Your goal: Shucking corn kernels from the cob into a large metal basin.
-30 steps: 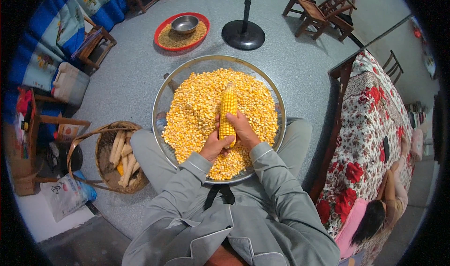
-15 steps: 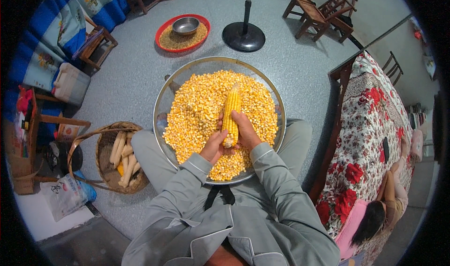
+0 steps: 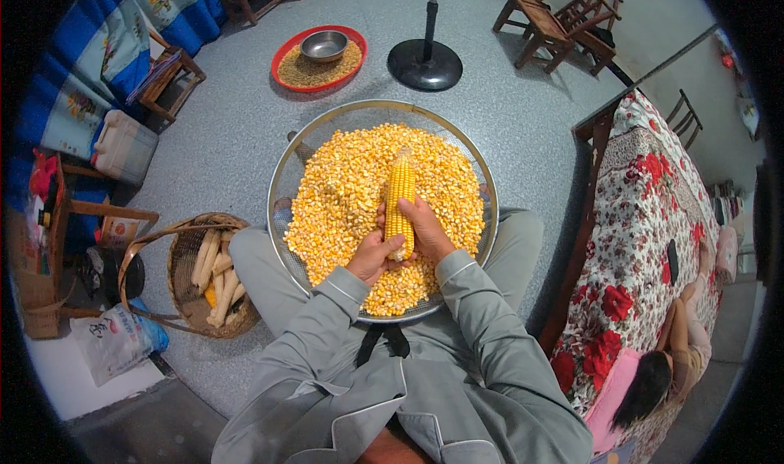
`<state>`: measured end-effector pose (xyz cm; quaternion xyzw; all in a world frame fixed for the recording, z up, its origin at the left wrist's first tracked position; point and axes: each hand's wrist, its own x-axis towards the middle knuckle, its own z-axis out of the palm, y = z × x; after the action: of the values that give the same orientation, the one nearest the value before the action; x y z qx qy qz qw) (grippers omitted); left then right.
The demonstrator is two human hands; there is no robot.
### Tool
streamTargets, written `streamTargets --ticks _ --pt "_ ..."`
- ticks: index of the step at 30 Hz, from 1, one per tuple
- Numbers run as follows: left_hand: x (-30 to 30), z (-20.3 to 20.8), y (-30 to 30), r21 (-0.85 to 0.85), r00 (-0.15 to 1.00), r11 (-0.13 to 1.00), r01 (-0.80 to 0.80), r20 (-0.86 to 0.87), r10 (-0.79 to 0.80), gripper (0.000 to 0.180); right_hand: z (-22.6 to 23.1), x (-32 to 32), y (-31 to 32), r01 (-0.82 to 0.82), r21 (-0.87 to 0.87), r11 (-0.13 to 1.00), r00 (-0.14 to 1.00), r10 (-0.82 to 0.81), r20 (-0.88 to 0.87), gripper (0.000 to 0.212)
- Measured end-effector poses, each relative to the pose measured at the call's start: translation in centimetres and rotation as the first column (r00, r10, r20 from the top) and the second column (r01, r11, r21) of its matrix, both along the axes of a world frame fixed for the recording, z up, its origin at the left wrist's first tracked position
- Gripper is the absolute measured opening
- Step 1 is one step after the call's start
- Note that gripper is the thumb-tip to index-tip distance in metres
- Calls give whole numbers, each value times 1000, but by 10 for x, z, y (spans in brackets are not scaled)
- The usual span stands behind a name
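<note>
An ear of corn [image 3: 401, 188], yellow and thick with kernels, points away from me above a heap of loose corn kernels [image 3: 343, 178]. My left hand [image 3: 376, 254] grips its near end, the thumb pressed on the kernels there. Around its middle and right side, my right hand [image 3: 426, 229] is closed with the thumb on top. Some fingers of both hands are hidden beneath the ear. The kernels fill a wide round mesh sieve [image 3: 492, 194] with a metal rim, which rests on my lap.
Left of my knee stands a wicker basket [image 3: 184, 280] with bare cobs [image 3: 214, 261]. Ahead are a red tray [image 3: 276, 70] of grain holding a metal bowl [image 3: 323, 46], and a black stand base [image 3: 425, 65]. A person [image 3: 678, 358] lies on the flowered bed [image 3: 616, 243] at right.
The ear has swung slightly to the left at its far end. My left thumb has shifted a little on the near end, while the sieve and basket stay put.
</note>
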<state>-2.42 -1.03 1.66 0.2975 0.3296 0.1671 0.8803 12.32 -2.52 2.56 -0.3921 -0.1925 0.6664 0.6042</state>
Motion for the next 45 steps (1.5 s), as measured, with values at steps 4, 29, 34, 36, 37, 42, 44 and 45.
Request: streamTargets --ticks 4,29,34,36,37,42,44,45 --pt "-2 0 0 57 998 997 50 28 -51 45 4 0 -1 -10 -3 1000 1000 10 24 40" --pt "-7 -3 3 -23 990 996 87 109 -84 42 5 -3 0 -26 10 1000 992 25 124 42" --pt "-6 -9 3 -43 965 993 114 242 -100 49 0 1 0 -47 28 998 995 45 84 43" --pt "-5 -8 2 -34 966 993 115 236 -104 48 -1 2 0 -43 26 999 997 42 63 43" --pt "-5 -6 2 -28 967 993 115 230 -106 48 1 3 0 -44 12 999 998 43 40 43" --pt "-2 -2 1 50 974 989 137 176 -144 46 -3 5 1 -30 -4 1000 999 29 -39 40" --pt "-3 -4 2 12 982 993 121 146 -122 46 0 1 1 -22 -10 1000 997 23 76 38" --pt "-1 -1 2 44 992 992 120 35 -122 47 -1 1 1 -24 -11 1000 997 24 77 38"
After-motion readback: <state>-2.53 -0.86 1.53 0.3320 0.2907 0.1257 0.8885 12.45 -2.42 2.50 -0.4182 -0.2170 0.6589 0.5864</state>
